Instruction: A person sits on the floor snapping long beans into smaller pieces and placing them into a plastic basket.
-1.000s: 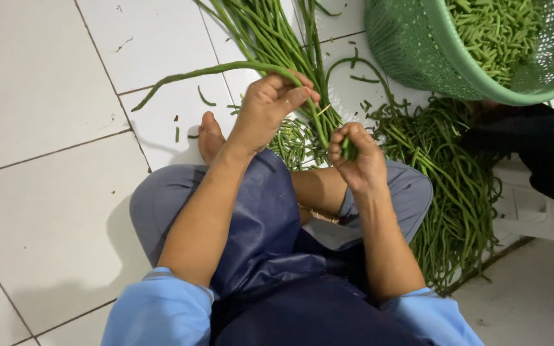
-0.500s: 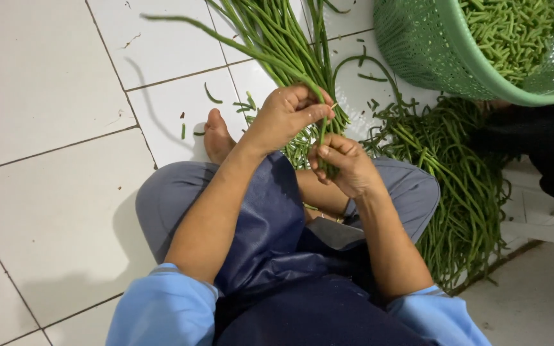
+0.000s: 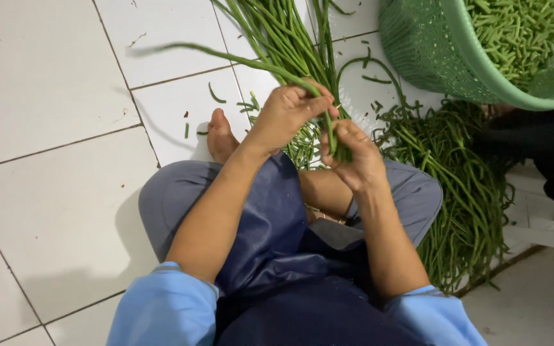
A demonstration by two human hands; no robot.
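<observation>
Left hand pinches one long bean; right hand clenches its lower end above the lap. Advisable: keep grips close together, snap short, over the basket.

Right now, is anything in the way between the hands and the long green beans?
No. Both hands already grip the beans: the left hand holds a long bean that trails off to the left, and the right hand pinches the bunch just below. Nothing sits between them.
</observation>
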